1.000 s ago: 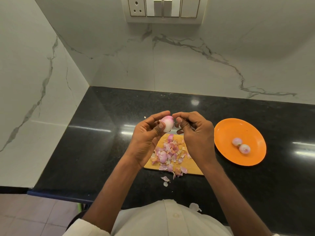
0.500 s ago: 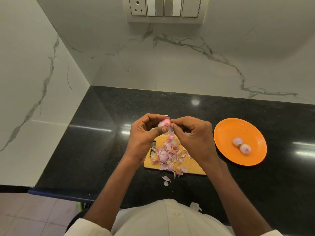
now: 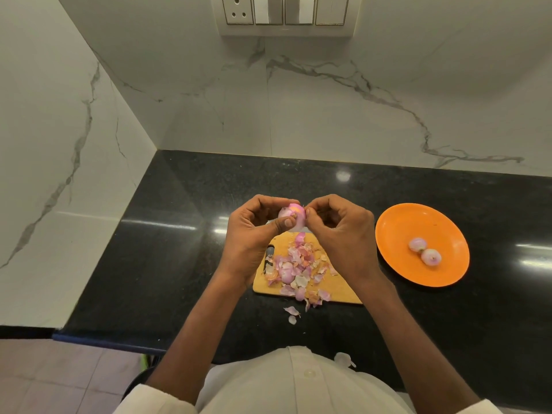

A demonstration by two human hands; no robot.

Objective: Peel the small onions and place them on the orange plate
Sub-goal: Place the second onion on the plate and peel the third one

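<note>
My left hand (image 3: pixel 254 234) holds a small pink onion (image 3: pixel 294 218) above the far end of the wooden cutting board (image 3: pixel 340 289), thumb pressed on its front. My right hand (image 3: pixel 343 231) pinches a bit of skin at the onion's right side. On the board lies a heap of pink and tan peels (image 3: pixel 298 264) with another small onion (image 3: pixel 287 269) among them. The orange plate (image 3: pixel 397 231) stands to the right and carries two peeled onions (image 3: pixel 424 251).
A black granite counter (image 3: pixel 179 234) runs to white marble walls at the back and left. A few loose peels (image 3: pixel 292 313) lie on the counter in front of the board. The counter's front edge is close to my body; a switch panel (image 3: pixel 285 13) hangs on the back wall.
Both hands drew closer together round the onion and lowered slightly. The right hand's fingers shifted from the onion's top to its right side, gripping skin there.
</note>
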